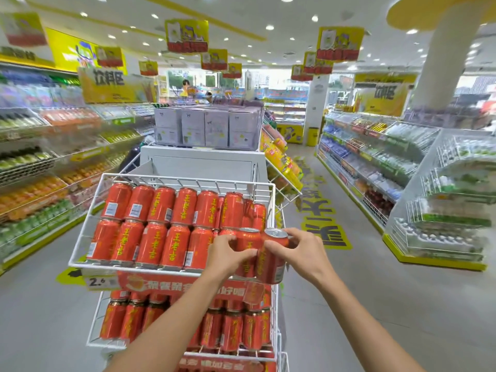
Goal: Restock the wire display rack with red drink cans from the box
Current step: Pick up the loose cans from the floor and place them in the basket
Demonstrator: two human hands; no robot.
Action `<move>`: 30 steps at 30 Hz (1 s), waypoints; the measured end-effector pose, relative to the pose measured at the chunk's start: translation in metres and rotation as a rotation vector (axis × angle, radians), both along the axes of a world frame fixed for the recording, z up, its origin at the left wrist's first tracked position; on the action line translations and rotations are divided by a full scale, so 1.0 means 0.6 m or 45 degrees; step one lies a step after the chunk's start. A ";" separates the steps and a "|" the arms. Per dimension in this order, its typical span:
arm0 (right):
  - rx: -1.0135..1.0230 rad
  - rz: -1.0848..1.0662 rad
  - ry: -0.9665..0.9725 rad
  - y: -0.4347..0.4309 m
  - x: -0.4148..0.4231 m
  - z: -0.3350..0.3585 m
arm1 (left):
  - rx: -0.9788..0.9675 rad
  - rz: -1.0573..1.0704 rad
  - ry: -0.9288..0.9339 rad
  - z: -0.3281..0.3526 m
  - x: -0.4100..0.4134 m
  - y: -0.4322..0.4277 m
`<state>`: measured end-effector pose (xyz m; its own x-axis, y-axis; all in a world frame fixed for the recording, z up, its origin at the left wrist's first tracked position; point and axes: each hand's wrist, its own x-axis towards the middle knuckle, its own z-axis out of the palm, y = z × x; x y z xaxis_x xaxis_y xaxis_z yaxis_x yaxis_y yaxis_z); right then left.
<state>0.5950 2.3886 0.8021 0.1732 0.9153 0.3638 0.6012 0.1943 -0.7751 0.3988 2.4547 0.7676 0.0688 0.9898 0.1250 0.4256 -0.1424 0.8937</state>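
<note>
Our right hand [298, 249] grips the upright end can [271, 267], our left hand [228, 251] pinches the neighbouring can [249, 241] just left, with the wire rack [188, 180] running ahead-left.

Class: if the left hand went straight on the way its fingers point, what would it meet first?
The left hand would first meet the red metal drink can it grips; next, probably, the right hand's second red can.
</note>
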 end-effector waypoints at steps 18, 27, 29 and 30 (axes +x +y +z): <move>-0.090 -0.120 -0.061 0.077 -0.009 0.057 | 0.051 0.326 0.359 -0.005 0.039 0.023; -0.110 -0.236 -0.168 0.142 -0.041 0.087 | 0.135 0.360 0.564 -0.027 0.056 0.005; -0.129 -0.274 -0.242 0.161 -0.053 0.089 | 0.160 0.346 0.569 -0.033 0.056 0.003; -0.137 -0.293 -0.276 0.168 -0.060 0.090 | 0.167 0.349 0.558 -0.035 0.054 0.005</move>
